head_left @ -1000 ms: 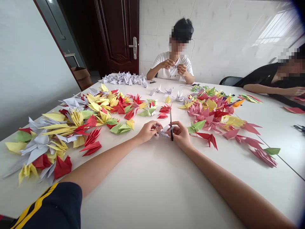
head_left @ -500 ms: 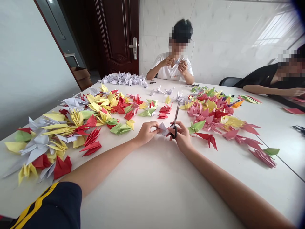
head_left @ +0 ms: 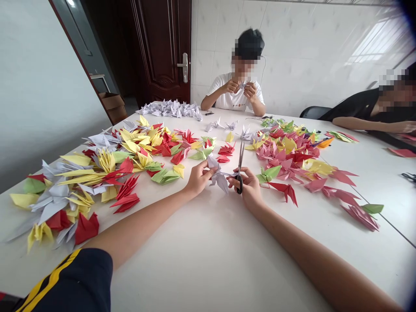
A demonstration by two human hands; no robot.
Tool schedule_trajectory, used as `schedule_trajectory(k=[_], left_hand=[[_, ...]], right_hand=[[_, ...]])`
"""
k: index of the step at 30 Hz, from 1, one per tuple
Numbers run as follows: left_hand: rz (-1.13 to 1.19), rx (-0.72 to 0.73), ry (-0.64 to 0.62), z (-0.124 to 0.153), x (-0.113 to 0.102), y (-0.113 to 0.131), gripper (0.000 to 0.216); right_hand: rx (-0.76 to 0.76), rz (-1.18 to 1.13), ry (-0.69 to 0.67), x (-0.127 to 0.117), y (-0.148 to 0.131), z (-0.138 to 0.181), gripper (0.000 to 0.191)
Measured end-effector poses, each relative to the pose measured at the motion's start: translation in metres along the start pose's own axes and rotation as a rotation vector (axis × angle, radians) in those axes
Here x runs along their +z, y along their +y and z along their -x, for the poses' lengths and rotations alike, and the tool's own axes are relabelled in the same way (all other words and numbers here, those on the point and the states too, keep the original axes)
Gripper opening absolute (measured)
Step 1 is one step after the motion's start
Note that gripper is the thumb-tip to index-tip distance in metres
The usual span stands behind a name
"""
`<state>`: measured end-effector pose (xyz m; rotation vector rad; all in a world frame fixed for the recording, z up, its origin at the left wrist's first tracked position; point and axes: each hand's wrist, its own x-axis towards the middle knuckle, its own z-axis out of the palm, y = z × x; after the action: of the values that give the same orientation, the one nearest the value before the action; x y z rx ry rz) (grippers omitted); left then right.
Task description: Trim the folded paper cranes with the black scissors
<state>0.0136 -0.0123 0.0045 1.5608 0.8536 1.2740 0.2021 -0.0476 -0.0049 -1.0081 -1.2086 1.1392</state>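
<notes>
My left hand pinches one tip of a pale lilac folded paper crane and holds it just above the white table. My right hand grips a pair of black-handled scissors, blades pointing away from me, and its fingertips also touch the crane's other side. Both hands meet over the table's middle, between heaps of folded paper.
Left of my hands lies a heap of yellow, red, white and green folded cranes. A pink, red and yellow heap lies to the right. White cranes sit at the far end. One person folds paper opposite; another person sits at right.
The crane has been pulled open wider and lifted slightly between my hands. The scissors stay in my right hand, tilted a little more upright than a second ago.
</notes>
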Motion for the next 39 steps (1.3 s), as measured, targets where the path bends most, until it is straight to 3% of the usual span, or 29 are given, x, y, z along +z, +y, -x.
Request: schedule_trajectory(k=[8, 13, 17, 24, 39], left_hand=[[-0.019, 0.043, 0.044, -0.0008, -0.002, -0.0012, 0.038], [-0.018, 0.036, 0.091, -0.0009, -0.0021, -0.0028, 0.038], [0.007, 0.025, 0.084, -0.0006, -0.0007, -0.0014, 0.041], [0.037, 0.008, -0.002, 0.0001, 0.0025, -0.004, 0.04], [-0.13, 0.041, 0.024, -0.0014, -0.0052, -0.0044, 0.034]], right_hand=[[0.082, -0.09, -0.061, 0.0015, 0.002, -0.0006, 0.042], [0.073, -0.126, 0.084, 0.0002, 0.0049, -0.0029, 0.049], [0.013, -0.073, 0.153, 0.0005, 0.0046, -0.0016, 0.042], [0.039, 0.008, -0.012, 0.0047, 0.0031, 0.0029, 0.04], [0.044, 0.048, -0.003, 0.0037, 0.0012, 0.0032, 0.036]])
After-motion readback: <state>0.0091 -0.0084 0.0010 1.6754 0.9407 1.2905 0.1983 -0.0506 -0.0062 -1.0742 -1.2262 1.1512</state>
